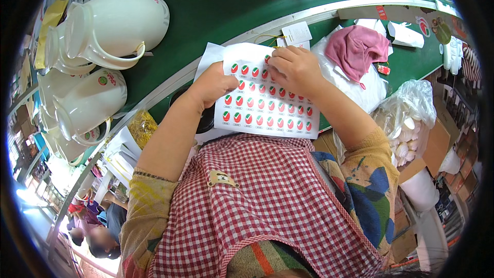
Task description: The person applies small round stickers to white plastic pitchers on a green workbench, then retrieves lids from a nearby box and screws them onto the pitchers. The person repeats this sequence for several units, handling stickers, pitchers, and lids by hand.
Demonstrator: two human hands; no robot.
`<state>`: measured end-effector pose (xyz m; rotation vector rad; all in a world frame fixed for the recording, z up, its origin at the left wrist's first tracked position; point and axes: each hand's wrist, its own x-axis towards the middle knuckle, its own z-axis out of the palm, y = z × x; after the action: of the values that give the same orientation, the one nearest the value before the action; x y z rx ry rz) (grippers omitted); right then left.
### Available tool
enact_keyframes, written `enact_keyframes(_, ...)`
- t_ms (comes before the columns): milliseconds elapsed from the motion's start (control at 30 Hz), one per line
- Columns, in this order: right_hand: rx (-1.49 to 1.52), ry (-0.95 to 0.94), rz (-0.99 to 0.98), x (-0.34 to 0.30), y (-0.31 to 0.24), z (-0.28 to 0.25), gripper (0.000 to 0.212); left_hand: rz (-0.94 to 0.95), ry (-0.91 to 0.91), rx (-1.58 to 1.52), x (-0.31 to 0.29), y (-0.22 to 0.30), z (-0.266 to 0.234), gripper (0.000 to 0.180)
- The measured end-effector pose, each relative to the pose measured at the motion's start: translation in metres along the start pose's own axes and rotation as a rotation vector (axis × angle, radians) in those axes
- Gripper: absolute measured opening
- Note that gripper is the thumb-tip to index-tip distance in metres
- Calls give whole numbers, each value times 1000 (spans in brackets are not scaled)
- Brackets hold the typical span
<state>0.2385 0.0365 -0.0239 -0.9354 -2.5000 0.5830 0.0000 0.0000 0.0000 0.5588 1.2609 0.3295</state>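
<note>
A white sticker sheet [267,128] with rows of oval red and green stickers is held up in front of my apron. My left hand [211,85] is closed on its left edge, the fingers curled in. Over the top row, my right hand [297,69] has its fingers pinched together at a sticker [267,58]. Whether that sticker has come loose from the backing cannot be made out. Behind the sheet's upper left corner another white paper [208,57] sticks out.
Large cream pitchers [128,25] lie on their sides at the left of the green conveyor [206,5]. A white tag [297,32] lies by its rail. Right of my hands are a pink cloth cap [356,51] and a bag of white pieces [406,134]. Another person [103,239] is at the lower left.
</note>
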Motion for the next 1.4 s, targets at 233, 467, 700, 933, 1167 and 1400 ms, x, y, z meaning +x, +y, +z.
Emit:
enact_keyframes(233, 212, -2, 192, -4, 0, 5, 8, -15, 0, 69, -6, 2, 4, 45)
enact_keyframes(467, 648, 113, 477, 0, 42, -20, 5, 52, 28, 298, -1, -18, 0, 42)
enact_keyframes(700, 780, 244, 564, -23, 51, -24, 3, 787, 1171, 1871, -120, 37, -75, 56)
enact_keyframes(933, 885, 174, 375, 32, -13, -3, 8, 1246, 660, 1848, -115, 123, -172, 32)
enact_keyframes(1167, 1310, -86, -130, 83, -78, -33, 10, 1063, 536, 1106, -52, 176, -148, 6)
enact_keyframes(1400, 1579, -247, 367, 93, -69, -32, 3, 904, 471, 957, 15, 168, -129, 3)
